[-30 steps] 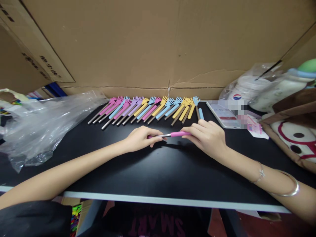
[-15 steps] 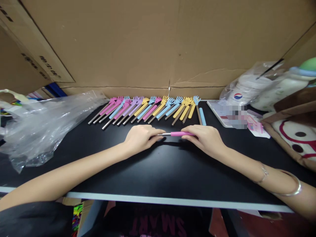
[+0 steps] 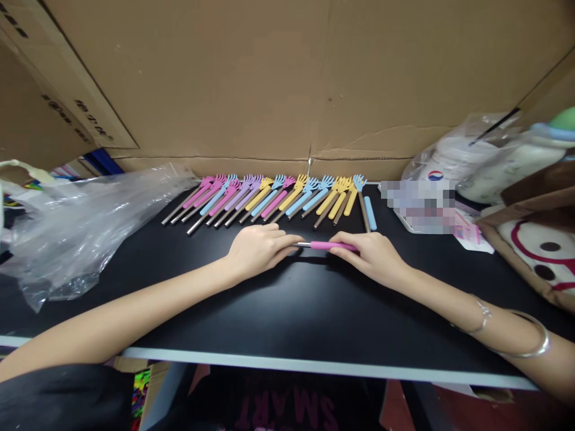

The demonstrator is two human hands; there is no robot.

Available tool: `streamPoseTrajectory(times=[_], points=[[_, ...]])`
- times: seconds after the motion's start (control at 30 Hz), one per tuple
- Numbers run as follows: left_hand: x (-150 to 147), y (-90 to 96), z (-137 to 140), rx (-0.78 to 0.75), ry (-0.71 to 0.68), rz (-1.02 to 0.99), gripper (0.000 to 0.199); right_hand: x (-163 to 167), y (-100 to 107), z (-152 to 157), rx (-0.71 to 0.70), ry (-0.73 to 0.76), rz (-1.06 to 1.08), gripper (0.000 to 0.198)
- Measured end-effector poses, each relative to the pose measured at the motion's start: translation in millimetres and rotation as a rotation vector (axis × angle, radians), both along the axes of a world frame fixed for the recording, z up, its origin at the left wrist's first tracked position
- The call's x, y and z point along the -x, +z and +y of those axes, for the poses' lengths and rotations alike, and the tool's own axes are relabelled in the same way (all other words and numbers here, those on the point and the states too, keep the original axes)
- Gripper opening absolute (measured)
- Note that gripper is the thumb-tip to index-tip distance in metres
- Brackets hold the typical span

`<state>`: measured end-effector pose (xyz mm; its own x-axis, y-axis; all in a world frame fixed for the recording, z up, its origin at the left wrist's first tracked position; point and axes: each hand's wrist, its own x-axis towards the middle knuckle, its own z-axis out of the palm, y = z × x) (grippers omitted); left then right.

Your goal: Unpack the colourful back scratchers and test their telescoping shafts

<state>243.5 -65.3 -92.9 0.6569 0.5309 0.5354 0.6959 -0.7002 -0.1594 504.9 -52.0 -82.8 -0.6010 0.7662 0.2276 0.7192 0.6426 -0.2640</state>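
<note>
Above the black table, a pink-handled back scratcher [image 3: 327,245] with a metal rod is stretched level between my hands. My left hand [image 3: 257,248] pinches the metal rod at its left end. The pink grip's right end is between the thumb and fingers of my right hand [image 3: 371,252], which covers that end. Behind my hands lies a slanted row of several back scratchers [image 3: 281,200] in pink, blue, purple and yellow, claw heads toward the back. A blue one [image 3: 369,212] lies at the right end of the row.
A crumpled clear plastic bag [image 3: 85,221] lies on the left. On the right are a bagged white cup [image 3: 460,158], a pale bottle [image 3: 507,158], a partly blurred flat item with a pink card [image 3: 474,232], and a brown bag [image 3: 539,239]. A cardboard wall [image 3: 224,84] stands behind.
My left fingers now reach slightly farther right along the metal rod, so less of it shows. My right hand keeps its hold on the pink grip. The view has shifted slightly.
</note>
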Motion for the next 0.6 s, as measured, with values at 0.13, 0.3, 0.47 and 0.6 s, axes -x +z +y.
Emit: streamPoseTrajectory(times=[0.13,0.3,0.47,0.6], points=[[-2,0.2,0,0.063,0.017,0.034,0.024,-2,1,2,-0.093,0.017,-0.042,0.03],[-2,3.5,-2,0.124,0.018,0.102,0.027,-8,2,7,-0.256,0.082,-0.118,0.028],[3,11.9,2,0.307,0.088,0.083,0.022,-12,3,15,-0.336,0.161,-0.224,0.027],[6,19.6,5,0.346,0.07,0.142,0.021,-13,4,19,-0.38,0.216,-0.285,0.03]])
